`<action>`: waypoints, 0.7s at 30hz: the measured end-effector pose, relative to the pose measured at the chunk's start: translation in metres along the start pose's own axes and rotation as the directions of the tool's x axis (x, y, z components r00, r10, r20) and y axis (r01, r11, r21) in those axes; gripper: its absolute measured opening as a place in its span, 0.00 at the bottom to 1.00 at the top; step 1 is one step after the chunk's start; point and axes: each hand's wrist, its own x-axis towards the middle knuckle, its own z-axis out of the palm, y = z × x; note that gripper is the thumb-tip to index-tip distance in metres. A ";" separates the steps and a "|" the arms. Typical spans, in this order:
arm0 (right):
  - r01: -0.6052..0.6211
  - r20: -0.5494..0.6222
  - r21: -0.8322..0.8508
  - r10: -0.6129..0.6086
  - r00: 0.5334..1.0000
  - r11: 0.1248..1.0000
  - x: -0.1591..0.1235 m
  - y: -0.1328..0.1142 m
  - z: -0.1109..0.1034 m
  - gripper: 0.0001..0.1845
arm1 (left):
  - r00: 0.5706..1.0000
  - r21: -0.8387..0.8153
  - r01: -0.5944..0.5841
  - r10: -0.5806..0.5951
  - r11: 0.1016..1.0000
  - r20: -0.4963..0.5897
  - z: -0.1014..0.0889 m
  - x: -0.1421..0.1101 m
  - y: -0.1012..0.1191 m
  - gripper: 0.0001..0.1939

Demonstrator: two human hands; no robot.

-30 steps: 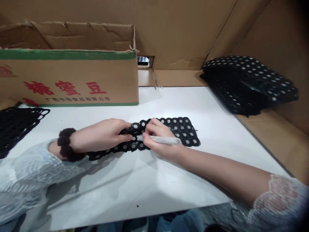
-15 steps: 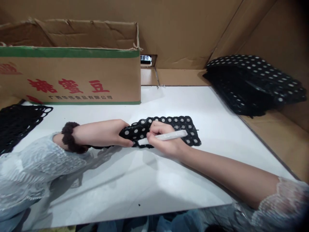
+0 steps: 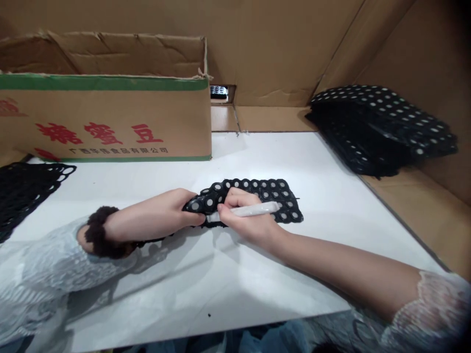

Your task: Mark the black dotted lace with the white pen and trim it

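Observation:
A black rubber sheet of rings with white dots lies on the white table. My left hand is closed on the sheet's left part, lifting and bending it. My right hand grips a white pen-like tool, its tip against the sheet next to my left thumb. A dark scrunchie sits on my left wrist.
A large cardboard box with red lettering and a green stripe stands at the back left. A stack of similar black dotted sheets rests at the right on cardboard. Black ring mesh lies at the left edge. Cardboard walls surround the table.
My left hand has drawn the sheet's left part in and bunched it up. My right hand has shifted its grip on the white tool, keeping the tip at the sheet.

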 end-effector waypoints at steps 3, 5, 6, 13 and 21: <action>0.021 -0.024 -0.020 -0.022 0.999 1.000 -0.001 0.001 0.004 0.19 | 0.997 -0.032 -0.034 0.032 0.999 -0.067 0.010 -0.004 0.008 0.08; 0.039 -0.029 -0.037 -0.040 0.999 0.999 -0.001 0.002 0.006 0.19 | 0.994 -0.032 -0.027 0.024 0.999 -0.104 0.014 -0.007 0.011 0.09; 0.045 -0.027 -0.046 -0.046 0.999 0.998 -0.001 0.003 0.007 0.19 | 0.993 -0.029 -0.019 0.015 0.999 -0.114 0.015 -0.008 0.012 0.09; 0.070 -0.004 -0.093 -0.071 0.997 0.993 0.000 0.001 0.005 0.18 | 0.998 0.068 0.002 -0.007 0.998 0.064 -0.006 -0.002 -0.004 0.12; 0.023 -0.080 -0.026 -0.025 0.996 0.999 0.001 -0.004 -0.015 0.18 | 0.994 0.326 -0.108 0.102 0.939 0.038 -0.023 0.006 -0.014 0.12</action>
